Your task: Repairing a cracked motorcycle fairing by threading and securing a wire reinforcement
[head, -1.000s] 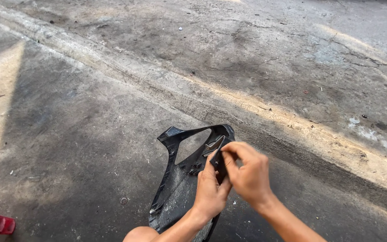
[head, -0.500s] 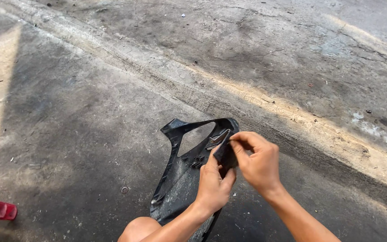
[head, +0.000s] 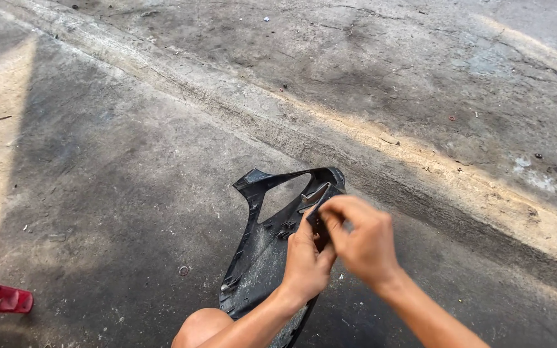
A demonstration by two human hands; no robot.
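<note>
We are bracing the black plastic panel (head: 262,258), standing on the concrete ground (head: 117,167), with our left hand (head: 305,263); our right hand (head: 362,240) is pinching its upper edge, fingers narrow.

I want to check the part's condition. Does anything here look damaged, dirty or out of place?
The black panel held by both hands looks dusty and scuffed on its inner face. A small washer-like ring lies loose on the concrete nearby. No clear crack shows.

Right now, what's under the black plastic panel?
Bare concrete ground shows around the black plastic panel and through its opening. The left hand and right hand cover its right edge; anything directly beneath is hidden.
</note>
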